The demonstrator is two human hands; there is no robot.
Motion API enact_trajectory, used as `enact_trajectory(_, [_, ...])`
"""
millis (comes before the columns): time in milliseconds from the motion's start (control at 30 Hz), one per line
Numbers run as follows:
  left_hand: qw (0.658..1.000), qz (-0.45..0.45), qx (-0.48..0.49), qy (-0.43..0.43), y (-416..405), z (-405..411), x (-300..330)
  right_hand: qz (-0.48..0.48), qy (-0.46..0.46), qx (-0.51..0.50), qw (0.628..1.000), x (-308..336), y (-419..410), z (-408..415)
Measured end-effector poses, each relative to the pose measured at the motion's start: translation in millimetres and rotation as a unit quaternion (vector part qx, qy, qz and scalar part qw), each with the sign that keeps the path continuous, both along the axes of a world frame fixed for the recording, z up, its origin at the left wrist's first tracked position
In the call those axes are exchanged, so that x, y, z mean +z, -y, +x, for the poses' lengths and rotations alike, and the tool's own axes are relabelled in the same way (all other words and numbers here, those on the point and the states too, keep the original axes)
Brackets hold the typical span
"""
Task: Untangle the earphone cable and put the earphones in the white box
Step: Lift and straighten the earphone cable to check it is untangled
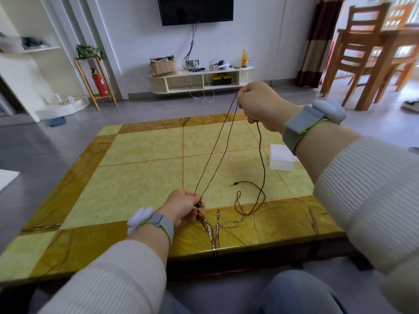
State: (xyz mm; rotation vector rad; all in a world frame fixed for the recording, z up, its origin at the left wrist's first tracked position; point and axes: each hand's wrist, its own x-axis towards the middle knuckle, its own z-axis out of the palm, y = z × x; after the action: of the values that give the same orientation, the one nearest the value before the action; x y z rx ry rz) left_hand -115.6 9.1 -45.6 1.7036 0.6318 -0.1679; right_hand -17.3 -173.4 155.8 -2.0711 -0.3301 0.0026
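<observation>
Brown cable: 1 | earbuds: 2 (pinched by left hand) | right hand: grips cable | white box: 1

wall television, red extinguisher, wooden chairs

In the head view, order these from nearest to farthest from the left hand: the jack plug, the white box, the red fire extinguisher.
From the left hand:
1. Jack plug, on the table just right of it.
2. White box, at the table's right edge.
3. Red fire extinguisher, far off by the left wall.
</observation>
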Motion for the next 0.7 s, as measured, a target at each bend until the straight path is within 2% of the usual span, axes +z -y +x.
enact_trajectory(100, [1.000,-0.013,-0.004,-0.017,2,0,4,-0.006,0.002,0.008,1.000,-5,2,0])
enact_trajectory(467, [1.000,0.029,-0.010,-0.007,-7,-1,11,-0.046,0.006,0.011,0.999,-17,8,3])
enact_trajectory(567, [0.997,0.077,-0.025,-0.005,-10,-3,8,-0.054,0.010,0.026,0.998,-17,8,2])
enact_trajectory(700, [0.978,0.196,-0.062,-0.017,-13,-3,5,-0.049,0.013,0.065,0.997,-13,8,-3])
